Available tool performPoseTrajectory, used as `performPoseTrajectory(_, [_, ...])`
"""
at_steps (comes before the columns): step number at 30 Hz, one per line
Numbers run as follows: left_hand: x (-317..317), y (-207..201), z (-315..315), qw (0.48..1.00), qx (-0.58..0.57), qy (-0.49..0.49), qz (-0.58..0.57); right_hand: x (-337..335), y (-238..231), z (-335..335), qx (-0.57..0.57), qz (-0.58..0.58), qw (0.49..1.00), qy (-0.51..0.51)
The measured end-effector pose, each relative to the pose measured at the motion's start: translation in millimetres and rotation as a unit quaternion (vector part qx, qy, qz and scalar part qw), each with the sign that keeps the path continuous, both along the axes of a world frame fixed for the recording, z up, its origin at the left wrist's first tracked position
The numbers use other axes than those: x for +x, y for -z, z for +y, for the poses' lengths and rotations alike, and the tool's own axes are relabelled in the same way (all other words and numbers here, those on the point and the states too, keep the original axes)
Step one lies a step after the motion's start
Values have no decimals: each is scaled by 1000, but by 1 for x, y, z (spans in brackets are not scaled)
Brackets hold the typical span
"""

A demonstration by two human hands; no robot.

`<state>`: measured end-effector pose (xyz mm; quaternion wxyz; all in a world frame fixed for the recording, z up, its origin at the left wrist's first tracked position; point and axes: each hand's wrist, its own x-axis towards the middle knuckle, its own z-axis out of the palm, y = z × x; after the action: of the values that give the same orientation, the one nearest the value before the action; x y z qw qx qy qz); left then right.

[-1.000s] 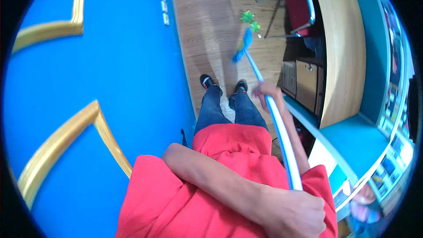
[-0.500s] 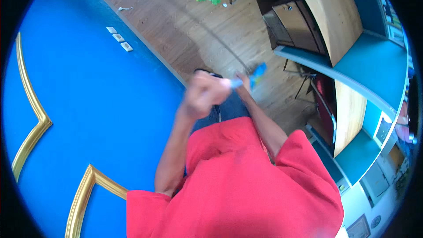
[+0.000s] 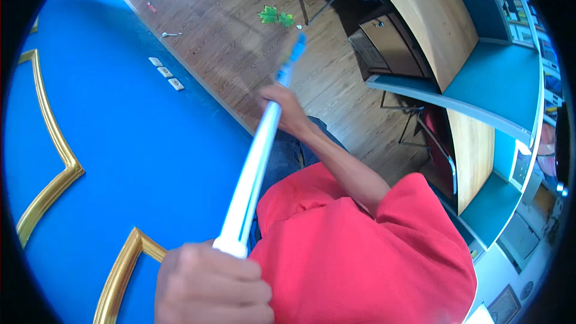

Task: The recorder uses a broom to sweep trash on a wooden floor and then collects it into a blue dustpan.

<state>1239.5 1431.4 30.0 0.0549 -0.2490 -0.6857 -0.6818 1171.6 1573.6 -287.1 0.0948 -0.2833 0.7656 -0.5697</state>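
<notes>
A long white pole (image 3: pixel 251 174) with a blue far section (image 3: pixel 294 54) slants across the view; its far end is blurred, so I cannot tell what tool it is. Large in the lower left, my left hand (image 3: pixel 213 288) is closed round the pole's near end. My right hand (image 3: pixel 285 108) grips the pole further down, just short of the blue section. Beyond the blue end, green leaves (image 3: pixel 276 16) lie on the wooden floor with a small white bit (image 3: pixel 299 27) beside them.
At my left stands a blue wall (image 3: pixel 150 162) with gold moulding (image 3: pixel 72 168) and white sockets (image 3: pixel 165 72). A white spoon-like thing (image 3: pixel 171 34) and a small red piece (image 3: pixel 152 7) lie near its base. Desks with teal panels (image 3: pixel 492 90) and red chairs (image 3: pixel 438 132) stand at the right.
My left hand has come back toward me and to the left, drawing up the pole's near end. The blue end has swung left and away, toward the leaves. The view has shifted slightly.
</notes>
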Motion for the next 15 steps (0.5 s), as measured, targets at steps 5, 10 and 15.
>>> performPoseTrajectory(5, [-41, 130, -6, 970, 175, -52, -158, -22, 64, 90, 241, -64, 967, 53])
performPoseTrajectory(10, [-73, 183, -21, 977, 100, -120, -143, -87, 141, 42, 238, -84, 965, -75])
performPoseTrajectory(15, [-102, 122, -74, 987, 49, -149, -20, -149, 116, -103, 49, -19, 992, -117])
